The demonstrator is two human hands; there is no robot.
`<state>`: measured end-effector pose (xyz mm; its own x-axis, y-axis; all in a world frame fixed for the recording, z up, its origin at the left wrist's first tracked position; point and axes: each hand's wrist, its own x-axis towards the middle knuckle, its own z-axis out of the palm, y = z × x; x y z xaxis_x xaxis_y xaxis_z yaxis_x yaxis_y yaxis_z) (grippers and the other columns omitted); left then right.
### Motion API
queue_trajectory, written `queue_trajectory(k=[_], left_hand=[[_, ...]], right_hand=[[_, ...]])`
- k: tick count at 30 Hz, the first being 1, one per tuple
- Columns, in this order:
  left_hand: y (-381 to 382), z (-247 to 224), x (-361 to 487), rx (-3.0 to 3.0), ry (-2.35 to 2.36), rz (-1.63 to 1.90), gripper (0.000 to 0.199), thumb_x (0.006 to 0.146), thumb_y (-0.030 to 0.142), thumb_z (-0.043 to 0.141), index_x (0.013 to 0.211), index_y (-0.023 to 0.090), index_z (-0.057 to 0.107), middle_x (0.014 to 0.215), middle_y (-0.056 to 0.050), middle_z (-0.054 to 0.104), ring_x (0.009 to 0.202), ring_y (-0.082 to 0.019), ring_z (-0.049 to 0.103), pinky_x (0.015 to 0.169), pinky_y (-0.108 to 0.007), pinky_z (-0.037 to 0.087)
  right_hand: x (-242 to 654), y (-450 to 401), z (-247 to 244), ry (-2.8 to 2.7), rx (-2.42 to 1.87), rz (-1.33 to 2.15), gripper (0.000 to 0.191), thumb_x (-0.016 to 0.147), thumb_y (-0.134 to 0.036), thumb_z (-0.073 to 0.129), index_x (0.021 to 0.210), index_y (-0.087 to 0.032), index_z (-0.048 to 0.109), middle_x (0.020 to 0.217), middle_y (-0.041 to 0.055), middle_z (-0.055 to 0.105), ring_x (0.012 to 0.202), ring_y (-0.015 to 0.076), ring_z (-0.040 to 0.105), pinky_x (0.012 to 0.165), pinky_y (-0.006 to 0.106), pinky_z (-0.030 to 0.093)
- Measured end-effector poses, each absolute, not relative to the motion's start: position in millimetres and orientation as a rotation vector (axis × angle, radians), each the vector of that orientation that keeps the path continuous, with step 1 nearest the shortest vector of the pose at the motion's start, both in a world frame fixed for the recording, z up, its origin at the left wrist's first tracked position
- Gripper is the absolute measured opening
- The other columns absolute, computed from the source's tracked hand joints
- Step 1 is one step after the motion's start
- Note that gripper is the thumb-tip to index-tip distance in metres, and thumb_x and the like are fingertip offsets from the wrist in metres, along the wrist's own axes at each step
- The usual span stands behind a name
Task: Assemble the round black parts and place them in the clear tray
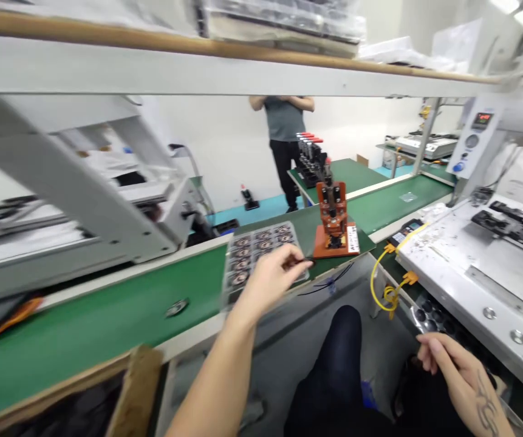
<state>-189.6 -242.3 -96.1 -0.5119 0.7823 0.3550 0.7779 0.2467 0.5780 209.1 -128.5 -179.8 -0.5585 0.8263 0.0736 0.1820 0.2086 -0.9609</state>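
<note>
My left hand (276, 274) is over the near right part of a clear tray (225, 267), with thumb and fingers pinched on a small dark part (310, 261). Several round, ring-shaped parts (242, 252) sit in the tray's compartments. Just beyond the fingertips stands an orange toggle-clamp fixture (333, 212) with a white label on its base. Lower right, my right hand (455, 364) is closed on a thin, shiny clear strip (417, 320) whose kind I cannot make out. Black cables (329, 284) lie at the bench edge below the fixture.
A green bench (119, 340) runs across, with a small metallic oval piece (177, 308) on it. An open box (140, 388) is at lower left. On the right are a white machine (461, 255) and a yellow cable (373, 279). A shelf (243, 70) crosses overhead; a person (283, 127) stands behind.
</note>
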Motion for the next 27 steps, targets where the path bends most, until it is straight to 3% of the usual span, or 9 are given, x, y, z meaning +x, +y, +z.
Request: queue_trajectory(k=[3, 5, 7, 9, 13, 21, 27], left_hand=[[-191, -92, -125, 2.084, 1.763, 1.404, 0.010, 0.098, 0.022, 0.070, 0.089, 0.021, 0.065, 0.087, -0.002, 0.074, 0.079, -0.017, 0.070, 0.074, -0.027, 0.055], [-163, -93, -86, 2.359, 1.353, 1.456, 0.011, 0.100, 0.011, 0.064, 0.096, 0.021, 0.066, 0.093, -0.004, 0.075, 0.087, -0.017, 0.073, 0.080, -0.027, 0.058], [-142, -93, -57, 2.587, 1.054, 1.453, 0.016, 0.102, 0.006, 0.060, 0.105, 0.021, 0.066, 0.099, -0.007, 0.077, 0.093, -0.018, 0.075, 0.084, -0.028, 0.060], [-127, -91, -37, 2.742, 0.866, 1.467, 0.017, 0.104, 0.006, 0.057, 0.109, 0.020, 0.066, 0.102, -0.009, 0.077, 0.097, -0.020, 0.075, 0.086, -0.031, 0.062], [-109, -80, -15, 2.856, 0.683, 1.510, 0.014, 0.106, 0.009, 0.057, 0.111, 0.018, 0.065, 0.104, -0.011, 0.077, 0.096, -0.022, 0.075, 0.086, -0.034, 0.063], [-87, -74, 28, 2.900, 0.629, 1.356, 0.016, 0.110, 0.015, 0.051, 0.107, 0.021, 0.066, 0.103, -0.009, 0.078, 0.092, -0.022, 0.075, 0.083, -0.035, 0.063], [-34, -63, 72, 2.771, 0.588, 1.284, 0.031, 0.108, 0.019, 0.056, 0.139, 0.024, 0.058, 0.131, -0.013, 0.069, 0.120, -0.025, 0.070, 0.104, -0.040, 0.060]], right_hand=[[193, -125, -144, -1.907, -0.859, 1.318, 0.037, 0.109, -0.052, 0.056, 0.109, -0.022, 0.079, 0.087, 0.0064, 0.074, 0.075, 0.0201, 0.069, 0.071, 0.032, 0.058], [187, -119, -123, -1.836, -0.813, 1.264, 0.033, 0.104, -0.047, 0.066, 0.125, -0.023, 0.072, 0.104, 0.0081, 0.075, 0.085, 0.0209, 0.070, 0.075, 0.033, 0.059], [187, -112, -106, -1.798, -0.753, 1.241, 0.054, 0.093, -0.042, 0.081, 0.141, -0.024, 0.063, 0.116, 0.0093, 0.071, 0.088, 0.0208, 0.069, 0.071, 0.033, 0.058], [191, -109, -93, -1.819, -0.757, 1.230, 0.062, 0.085, -0.037, 0.087, 0.140, -0.023, 0.062, 0.110, 0.0066, 0.069, 0.082, 0.0187, 0.066, 0.066, 0.031, 0.056], [205, -108, -80, -1.822, -0.873, 1.137, 0.038, 0.086, -0.035, 0.085, 0.119, -0.022, 0.073, 0.083, -0.0014, 0.063, 0.069, 0.0152, 0.058, 0.063, 0.030, 0.052], [239, -106, -84, -1.655, -1.003, 1.056, 0.035, 0.081, -0.036, 0.084, 0.111, -0.020, 0.075, 0.078, -0.0015, 0.066, 0.066, 0.0157, 0.061, 0.062, 0.030, 0.053], [301, -100, -81, -1.562, -1.199, 0.741, 0.035, 0.081, -0.035, 0.079, 0.113, -0.020, 0.073, 0.075, -0.0013, 0.065, 0.065, 0.0169, 0.060, 0.062, 0.030, 0.054]])
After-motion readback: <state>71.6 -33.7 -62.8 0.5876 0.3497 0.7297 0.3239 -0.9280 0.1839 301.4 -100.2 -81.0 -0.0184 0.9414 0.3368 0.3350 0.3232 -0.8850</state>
